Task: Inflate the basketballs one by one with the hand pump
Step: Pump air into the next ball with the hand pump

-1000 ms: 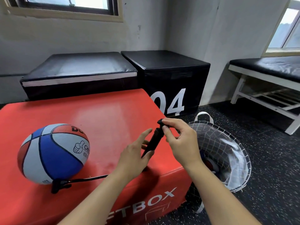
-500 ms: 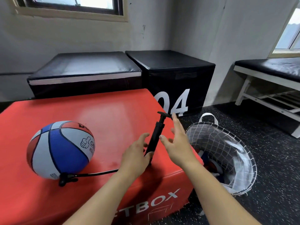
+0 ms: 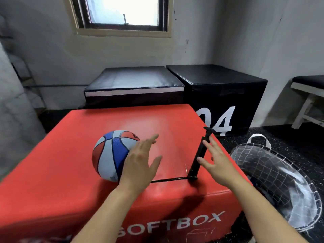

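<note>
A red, white and blue basketball (image 3: 110,155) sits on the red soft box (image 3: 73,174). A thin black hose (image 3: 168,179) runs from under the ball to the foot of the black hand pump (image 3: 199,155), which leans tilted near the box's right edge with its handle up. My left hand (image 3: 140,165) hovers with straight, spread fingers at the ball's right side. My right hand (image 3: 215,160) is just right of the pump shaft, fingers straight, holding nothing; whether a fingertip touches the shaft I cannot tell.
A white mesh ball bag (image 3: 273,183) with a strap stands open on the dark floor to the right of the box. Two black boxes (image 3: 217,92) sit behind, one marked 04. A white-framed bench (image 3: 308,95) is at far right.
Both hands let go of the pump. My left hand moved left toward the ball; my right hand opened beside the shaft. The camera view swung left and up.
</note>
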A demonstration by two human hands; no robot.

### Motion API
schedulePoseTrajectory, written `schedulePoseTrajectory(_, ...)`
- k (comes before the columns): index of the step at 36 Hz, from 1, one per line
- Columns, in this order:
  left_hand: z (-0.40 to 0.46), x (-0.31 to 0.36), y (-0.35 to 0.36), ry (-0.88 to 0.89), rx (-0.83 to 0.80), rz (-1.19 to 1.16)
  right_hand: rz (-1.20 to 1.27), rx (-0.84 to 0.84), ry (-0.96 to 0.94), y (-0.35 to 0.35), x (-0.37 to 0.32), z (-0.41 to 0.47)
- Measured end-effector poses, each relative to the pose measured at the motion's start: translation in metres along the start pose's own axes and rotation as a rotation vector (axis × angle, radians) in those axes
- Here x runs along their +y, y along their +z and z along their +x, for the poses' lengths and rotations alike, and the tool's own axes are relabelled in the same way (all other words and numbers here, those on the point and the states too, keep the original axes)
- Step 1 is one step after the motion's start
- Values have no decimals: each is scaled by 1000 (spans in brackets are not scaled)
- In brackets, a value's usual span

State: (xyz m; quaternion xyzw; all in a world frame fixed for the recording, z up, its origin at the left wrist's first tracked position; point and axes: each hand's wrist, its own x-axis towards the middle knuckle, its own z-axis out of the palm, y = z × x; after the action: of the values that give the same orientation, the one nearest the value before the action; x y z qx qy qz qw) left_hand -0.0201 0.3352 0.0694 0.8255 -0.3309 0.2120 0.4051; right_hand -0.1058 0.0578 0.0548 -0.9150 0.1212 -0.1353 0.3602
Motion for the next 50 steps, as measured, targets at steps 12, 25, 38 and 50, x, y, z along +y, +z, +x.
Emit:
schedulePoseTrajectory(12, -20, -67, -69, -100, 173, 232, -37, -137, -38, 58, -46, 34)
schedulePoseTrajectory(25, -40, -121, -91, -369, 152, -152, 283, -332, -197, 129, -127, 39)
schedulePoseTrajectory(38, -35, -112, -102, -371, 44, -310, 431, -59, 18, 128, -144, 61)
schedulePoseTrajectory(50, -27, -95, -71, -249, 44, -153, 357, 107, -245, 115, -170, 33)
